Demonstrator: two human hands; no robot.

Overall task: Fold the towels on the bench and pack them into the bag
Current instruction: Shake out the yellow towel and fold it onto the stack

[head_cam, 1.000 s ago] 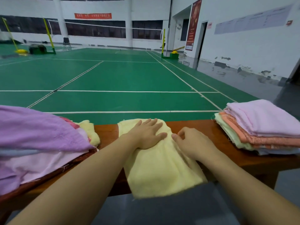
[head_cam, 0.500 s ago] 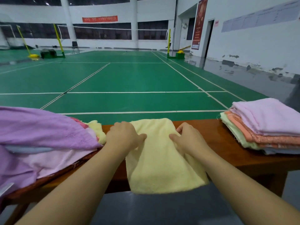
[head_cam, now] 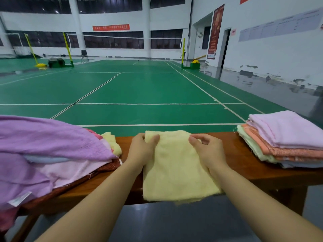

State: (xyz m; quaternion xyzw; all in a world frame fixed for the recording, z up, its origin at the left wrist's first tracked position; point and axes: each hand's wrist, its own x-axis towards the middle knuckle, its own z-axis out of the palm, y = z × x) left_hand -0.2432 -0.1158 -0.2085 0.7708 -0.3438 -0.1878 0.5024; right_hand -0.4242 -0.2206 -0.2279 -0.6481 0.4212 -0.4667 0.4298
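A pale yellow towel (head_cam: pixel 176 170) lies across the middle of the wooden bench (head_cam: pixel 244 170), its near end hanging over the front edge. My left hand (head_cam: pixel 142 149) grips its far left corner, thumb on top. My right hand (head_cam: pixel 208 151) pinches the far right corner with curled fingers. A loose heap of unfolded towels (head_cam: pixel 49 151), purple and pink, covers the bench's left end. A neat stack of folded towels (head_cam: pixel 286 138), pink on top, sits on the right end. No bag is in view.
Beyond the bench stretches a green badminton court (head_cam: pixel 139 88) with white lines and a net at the back. A grey floor strip and white wall run along the right. A small yellow towel (head_cam: pixel 111 142) pokes out beside the heap.
My left hand went from lying flat on the yellow towel to gripping its far left corner. My right hand shifted up to the far right corner. The camera tilted up a little.
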